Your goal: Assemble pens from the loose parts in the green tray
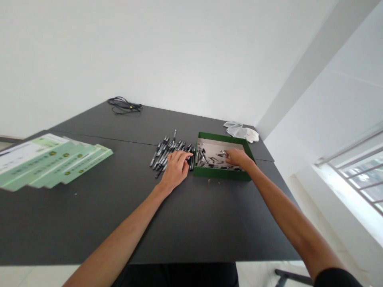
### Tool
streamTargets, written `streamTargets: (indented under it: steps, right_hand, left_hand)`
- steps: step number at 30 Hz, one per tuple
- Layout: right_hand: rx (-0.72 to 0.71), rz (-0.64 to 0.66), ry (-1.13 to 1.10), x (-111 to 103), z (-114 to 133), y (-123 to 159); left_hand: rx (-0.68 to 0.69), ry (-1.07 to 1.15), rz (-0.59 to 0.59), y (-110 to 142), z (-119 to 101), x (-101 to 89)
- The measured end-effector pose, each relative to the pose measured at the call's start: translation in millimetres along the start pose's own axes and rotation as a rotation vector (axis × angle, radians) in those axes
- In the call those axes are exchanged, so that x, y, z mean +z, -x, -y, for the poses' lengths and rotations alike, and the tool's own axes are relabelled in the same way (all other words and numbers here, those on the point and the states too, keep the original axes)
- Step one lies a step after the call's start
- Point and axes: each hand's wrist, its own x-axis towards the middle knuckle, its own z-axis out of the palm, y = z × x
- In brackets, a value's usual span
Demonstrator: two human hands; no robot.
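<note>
On the table (209, 223) before you, pens (163, 151) lie left of the box (221, 172); small parts (205, 155) lie inside it; papers (67, 160) lie at your far left; a cable (124, 106) lies behind, leftward.

Black right sleeve (336, 278), bare forearms (121, 235), 2 bare hands (176, 167), black clothing (179, 276) at the lap

Head-worn view, facing forward and down, table (209, 223) near

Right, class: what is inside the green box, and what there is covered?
Inside the green box, small dark and silvery pieces lie scattered over a pale bottom. The person's right grip is there too; whatever lies directly beneath it cannot be seen.
</note>
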Motion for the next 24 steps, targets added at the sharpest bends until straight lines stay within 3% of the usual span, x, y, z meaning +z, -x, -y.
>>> streamTargets:
  steps: [3, 6, 9, 13, 16, 20, 24]
  right_hand:
    - [-0.007, -0.133, -0.081, -22.2, 12.5, 13.6]
    - [-0.118, -0.189, -0.251, -43.3, 34.6, 39.1]
    - [-0.355, -0.15, -0.717, -53.3, 66.3, 69.3]
    - [-0.455, -0.054, -0.935, -41.1, 106.4, 94.7]
    - [-0.398, -0.054, -0.977, -21.4, 117.8, 97.6]
    - [-0.163, -0.329, -1.367, -9.9, 107.7, 90.6]
    - [-0.205, -0.66, -1.849, -20.9, 96.6, 84.9]
  left_hand:
    - [0.036, 0.148, 0.017, 4.1, -11.9, 2.1]
    - [0.053, 0.275, -0.038, 8.7, -29.6, 1.8]
    - [-0.021, 0.489, -0.022, 13.6, -48.2, 3.0]
    - [-0.147, 0.838, 0.155, 22.4, -67.3, 14.3]
    - [-0.247, 0.964, 0.23, 29.4, -73.9, 24.6]
    - [-0.234, 0.837, 0.219, 35.7, -70.8, 28.5]
    - [-0.148, 0.698, 0.272, 38.1, -64.6, 28.3]
